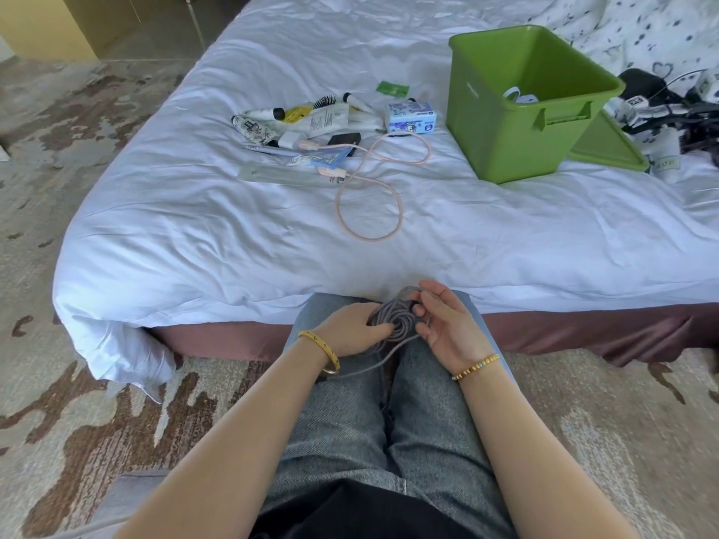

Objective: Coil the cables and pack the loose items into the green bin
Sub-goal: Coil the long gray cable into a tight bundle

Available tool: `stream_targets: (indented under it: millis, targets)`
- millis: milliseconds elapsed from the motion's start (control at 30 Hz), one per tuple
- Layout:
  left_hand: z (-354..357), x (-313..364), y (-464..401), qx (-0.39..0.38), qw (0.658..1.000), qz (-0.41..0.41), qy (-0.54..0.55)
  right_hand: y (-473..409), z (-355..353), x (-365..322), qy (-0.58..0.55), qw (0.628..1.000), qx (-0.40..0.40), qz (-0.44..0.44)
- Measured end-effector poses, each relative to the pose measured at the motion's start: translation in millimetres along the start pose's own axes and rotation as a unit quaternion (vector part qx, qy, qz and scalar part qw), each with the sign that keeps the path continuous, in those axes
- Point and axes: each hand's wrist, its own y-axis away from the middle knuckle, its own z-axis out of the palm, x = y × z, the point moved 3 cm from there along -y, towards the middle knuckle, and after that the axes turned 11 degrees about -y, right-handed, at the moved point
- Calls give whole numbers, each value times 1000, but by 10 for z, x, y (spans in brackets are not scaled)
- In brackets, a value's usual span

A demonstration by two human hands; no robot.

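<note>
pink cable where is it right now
In the head view the pink cable lies loose on the white bed, mid-frame, between the pile of small items and the green bin.

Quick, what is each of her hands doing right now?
Left hand: grips the grey cable coil.
Right hand: fingers curled round the same coil.

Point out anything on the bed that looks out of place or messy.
The pink cable sprawls uncoiled in loose loops across the white sheet. The green lid lies partly under the green bin, which sits tilted on it. Nothing looks spilled or damaged.
</note>
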Motion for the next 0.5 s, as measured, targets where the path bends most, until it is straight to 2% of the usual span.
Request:
stream_targets:
  millis: [167,300,500]
  targets:
    - [-25,-63,12,-8,995,-25,92,-27,23,85,117,993,13,31]
    - [-57,-76,40,-3,987,-31,159,-7,35,103,135,989,-3,62]
    - [-41,-27,57,14,991,-31,127,-13,27,104,173,984,16,29]
